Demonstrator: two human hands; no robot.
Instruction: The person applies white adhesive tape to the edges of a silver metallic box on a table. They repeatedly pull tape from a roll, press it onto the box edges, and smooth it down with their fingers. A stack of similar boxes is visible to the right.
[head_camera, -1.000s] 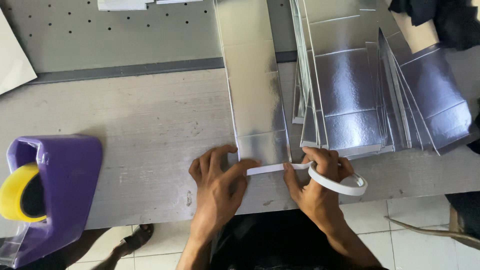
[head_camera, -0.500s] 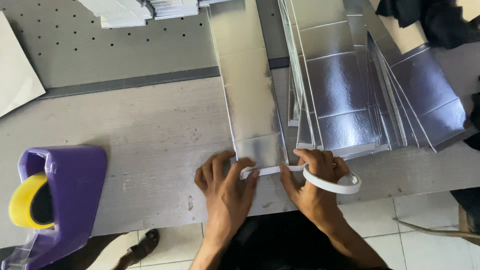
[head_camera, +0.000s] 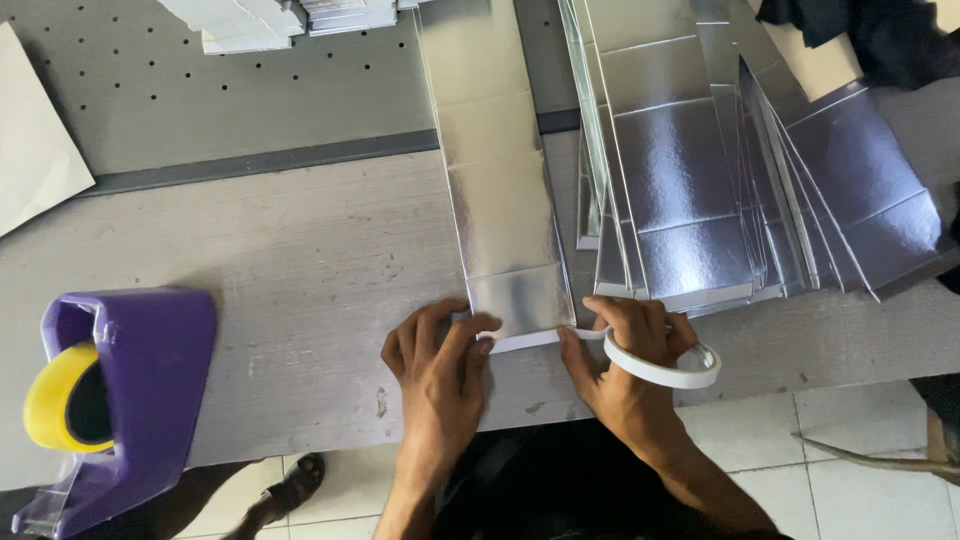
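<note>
A long silver folded card sheet (head_camera: 500, 170) lies on the grey table (head_camera: 280, 260), its near end by the table's front edge. My left hand (head_camera: 440, 370) presses a white tape strip (head_camera: 525, 341) onto that near end with its fingertips. My right hand (head_camera: 630, 355) holds a white tape roll (head_camera: 665, 368) just right of the sheet's corner, the strip running from the roll along the sheet's edge.
A fanned stack of silver sheets (head_camera: 720, 180) lies to the right. A purple tape dispenser (head_camera: 110, 390) with a yellow roll stands at the front left. A pale sheet (head_camera: 35, 160) sits far left, white stacks (head_camera: 260, 20) at the back. Tiled floor shows below the table edge.
The view has drifted slightly. Both hands stay at the sheet's near end, the right hand and roll a little further right along the edge.
</note>
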